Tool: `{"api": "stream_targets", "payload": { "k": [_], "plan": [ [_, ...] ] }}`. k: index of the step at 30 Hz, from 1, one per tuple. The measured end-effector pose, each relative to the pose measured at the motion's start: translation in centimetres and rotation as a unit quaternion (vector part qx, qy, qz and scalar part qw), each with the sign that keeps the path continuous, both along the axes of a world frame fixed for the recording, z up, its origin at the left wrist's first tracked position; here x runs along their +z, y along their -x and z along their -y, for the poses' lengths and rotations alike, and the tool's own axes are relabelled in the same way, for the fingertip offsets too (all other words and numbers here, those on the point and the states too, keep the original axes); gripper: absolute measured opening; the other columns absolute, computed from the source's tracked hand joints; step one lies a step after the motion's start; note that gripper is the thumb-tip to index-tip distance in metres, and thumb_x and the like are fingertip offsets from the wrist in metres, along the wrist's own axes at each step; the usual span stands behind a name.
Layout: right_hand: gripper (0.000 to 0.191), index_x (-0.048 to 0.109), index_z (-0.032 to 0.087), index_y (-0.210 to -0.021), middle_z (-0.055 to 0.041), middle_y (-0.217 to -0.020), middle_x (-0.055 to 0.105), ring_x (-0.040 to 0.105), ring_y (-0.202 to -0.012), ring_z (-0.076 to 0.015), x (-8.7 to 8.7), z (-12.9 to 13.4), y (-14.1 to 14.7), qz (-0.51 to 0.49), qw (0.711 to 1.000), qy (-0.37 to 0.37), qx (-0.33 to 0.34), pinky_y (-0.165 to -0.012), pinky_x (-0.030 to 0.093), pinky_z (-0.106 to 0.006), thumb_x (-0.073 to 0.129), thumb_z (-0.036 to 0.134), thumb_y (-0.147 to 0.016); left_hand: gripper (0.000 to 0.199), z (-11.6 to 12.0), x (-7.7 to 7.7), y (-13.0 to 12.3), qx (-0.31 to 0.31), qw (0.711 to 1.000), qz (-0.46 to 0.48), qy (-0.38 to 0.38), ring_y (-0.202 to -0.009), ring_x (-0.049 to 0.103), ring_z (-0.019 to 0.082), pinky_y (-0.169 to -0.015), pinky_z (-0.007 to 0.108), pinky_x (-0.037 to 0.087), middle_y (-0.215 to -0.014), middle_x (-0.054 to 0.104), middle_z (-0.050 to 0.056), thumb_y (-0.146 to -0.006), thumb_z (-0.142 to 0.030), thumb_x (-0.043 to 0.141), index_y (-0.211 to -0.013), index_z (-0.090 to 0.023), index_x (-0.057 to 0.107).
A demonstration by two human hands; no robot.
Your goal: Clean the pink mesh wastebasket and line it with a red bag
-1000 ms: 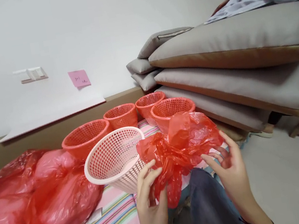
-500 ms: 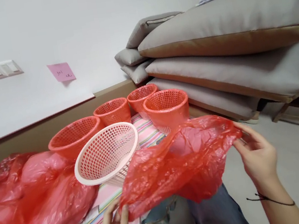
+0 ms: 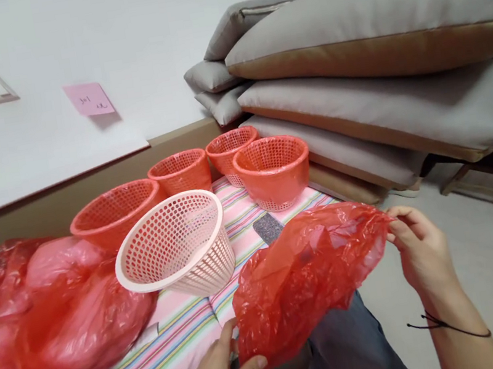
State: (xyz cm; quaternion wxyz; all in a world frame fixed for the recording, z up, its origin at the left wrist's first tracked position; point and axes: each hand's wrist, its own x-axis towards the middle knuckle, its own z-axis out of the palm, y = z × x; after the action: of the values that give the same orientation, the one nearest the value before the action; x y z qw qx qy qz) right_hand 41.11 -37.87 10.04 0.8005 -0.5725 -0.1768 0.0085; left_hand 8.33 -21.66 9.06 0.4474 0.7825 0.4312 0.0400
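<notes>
A thin red plastic bag stretches between my two hands above my lap, crumpled and see-through. My left hand has its lower left end between thumb and fingers; some of those fingertips are hidden behind the film. At the other end, my right hand pinches the bag's edge. Beyond the bag, nearest my left hand, a bare pale pink plastic basket stands on the striped cloth. Several similar baskets covered in red film, one of them a red basket, are grouped behind it.
A heap of red plastic bags covers the left side of the cloth. Near the bag lies a dark grey speckled flat object. Stacked grey cushions rise at the right. A pink note is on the wall.
My left hand has moved right, closer to my right hand, and the bag is less spread out. The view has shifted slightly; more of the pale basket and the grey object shows.
</notes>
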Motion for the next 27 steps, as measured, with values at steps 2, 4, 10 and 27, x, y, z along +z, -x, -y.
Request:
{"api": "stream_targets", "payload": {
  "k": [2,4,10,27],
  "plan": [
    [0.041,0.058,0.022,-0.083,0.0018,-0.082,0.058,0.055,-0.071,-0.0138,0.1,0.0,0.2,0.022,0.999,0.024,0.016,-0.064,0.048,-0.027,0.086,0.039,-0.059,0.052,-0.2,0.4,-0.6,0.017,0.995,-0.037,-0.095,-0.114,0.062,0.036,-0.101,0.051,0.043,-0.111,0.071,0.013,-0.076,-0.045,0.064,-0.120,-0.019,0.061],
    [0.041,0.057,0.022,-0.084,0.0017,-0.086,0.058,0.056,-0.074,-0.0140,0.3,0.0,0.4,0.051,0.998,0.027,0.025,-0.067,0.049,-0.027,0.087,0.033,-0.057,0.058,-0.6,0.9,-1.5,0.046,0.975,-0.023,-0.214,-0.127,0.052,0.040,-0.107,0.056,0.037,-0.128,0.063,0.019,-0.075,-0.048,0.066,-0.122,-0.014,0.059],
    [0.023,0.054,0.022,-0.075,0.0013,-0.079,0.054,0.051,-0.075,-0.0129,0.5,0.1,0.4,0.157,0.980,0.013,0.122,-0.065,0.042,-0.023,0.078,0.022,-0.072,0.074,-1.7,3.5,-5.9,-0.034,0.923,0.158,-0.349,-0.132,0.048,0.030,-0.108,0.052,0.039,-0.138,0.053,0.013,-0.082,-0.045,0.069,-0.144,-0.028,0.032],
    [0.066,0.025,0.021,-0.039,-0.0007,-0.040,0.030,0.044,-0.043,-0.0182,-1.0,3.6,2.7,0.055,0.832,-0.075,0.547,-0.049,0.037,-0.033,0.062,0.062,-0.075,0.108,-5.2,11.1,-18.2,-0.383,0.860,0.192,-0.278,-0.152,0.009,0.033,-0.120,0.057,0.017,-0.164,0.020,0.011,-0.067,-0.057,0.078,-0.154,-0.026,0.022]
  ]
}}
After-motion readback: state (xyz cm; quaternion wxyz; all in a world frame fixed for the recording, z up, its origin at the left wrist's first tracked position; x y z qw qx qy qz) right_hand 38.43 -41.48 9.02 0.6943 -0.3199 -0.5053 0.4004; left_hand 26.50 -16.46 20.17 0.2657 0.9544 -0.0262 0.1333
